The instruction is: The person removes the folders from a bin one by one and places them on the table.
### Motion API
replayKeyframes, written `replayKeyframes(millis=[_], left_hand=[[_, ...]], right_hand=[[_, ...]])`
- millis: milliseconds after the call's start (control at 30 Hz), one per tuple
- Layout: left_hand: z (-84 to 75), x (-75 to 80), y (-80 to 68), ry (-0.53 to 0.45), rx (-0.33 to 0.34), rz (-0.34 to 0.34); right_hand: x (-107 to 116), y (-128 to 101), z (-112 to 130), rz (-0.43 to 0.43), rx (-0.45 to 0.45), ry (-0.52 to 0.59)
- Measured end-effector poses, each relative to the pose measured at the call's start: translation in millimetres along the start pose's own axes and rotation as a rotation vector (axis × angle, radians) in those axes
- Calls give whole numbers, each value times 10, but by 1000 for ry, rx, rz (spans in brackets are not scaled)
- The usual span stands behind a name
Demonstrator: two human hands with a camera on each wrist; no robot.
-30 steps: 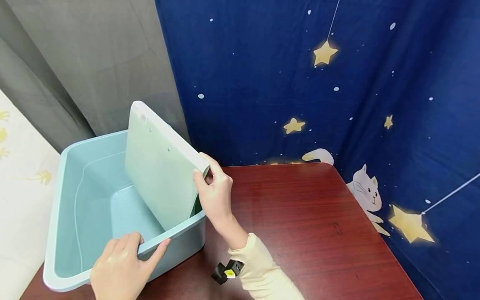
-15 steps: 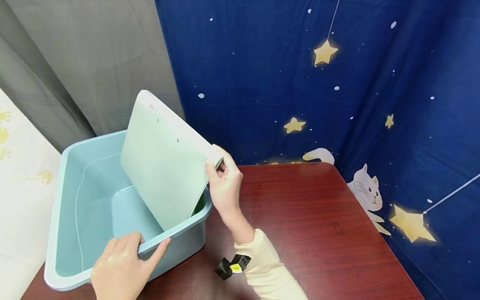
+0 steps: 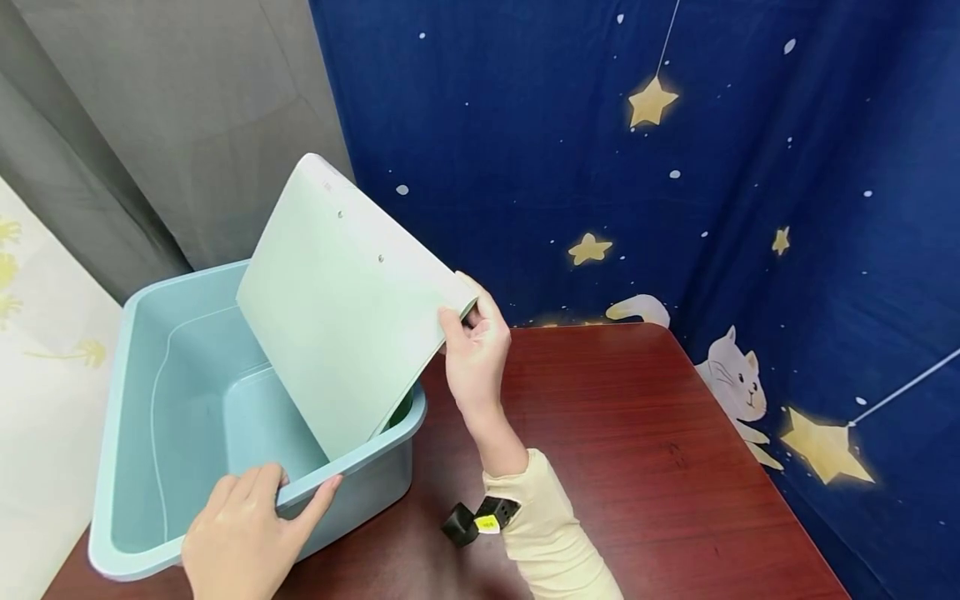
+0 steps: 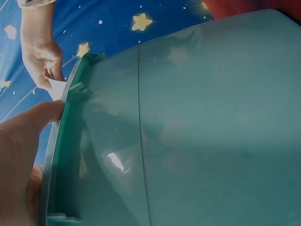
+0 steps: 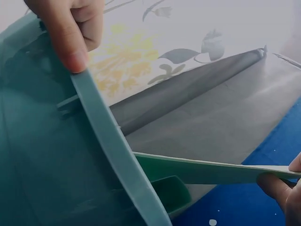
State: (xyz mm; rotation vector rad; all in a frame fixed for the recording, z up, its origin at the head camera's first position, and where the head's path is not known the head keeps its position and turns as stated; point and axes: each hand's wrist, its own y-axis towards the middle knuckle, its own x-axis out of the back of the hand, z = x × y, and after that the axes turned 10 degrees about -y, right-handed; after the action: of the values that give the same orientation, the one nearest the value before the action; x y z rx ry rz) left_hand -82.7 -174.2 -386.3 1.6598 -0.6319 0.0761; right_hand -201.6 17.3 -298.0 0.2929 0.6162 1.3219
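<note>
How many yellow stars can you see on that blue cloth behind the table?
4. One star hangs high on a string, one sits lower near the middle, a small one is to the right, and a big one is beside the cat. Folds may hide others.

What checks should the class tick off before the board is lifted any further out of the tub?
1. Right hand pinches the board at its corner: ok.
2. Left hand grips the tub by its near rim: ok.
3. Board's lower end clear of the tub: not ok, it sits inside.
4. Tub fully on the table: cannot tell, its left side is near the edge.
5. Green thing behind the board free: cannot tell.
</note>
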Motion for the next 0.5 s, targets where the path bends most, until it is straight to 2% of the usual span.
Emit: replayKeyframes(millis=[233,500], left_hand=[[7,3,-2,3,5,12],[9,19,-5,2,17,36]], right_hand=[[60,53,52,-8,-33,85],[151,117,91,-86,-58,90]])
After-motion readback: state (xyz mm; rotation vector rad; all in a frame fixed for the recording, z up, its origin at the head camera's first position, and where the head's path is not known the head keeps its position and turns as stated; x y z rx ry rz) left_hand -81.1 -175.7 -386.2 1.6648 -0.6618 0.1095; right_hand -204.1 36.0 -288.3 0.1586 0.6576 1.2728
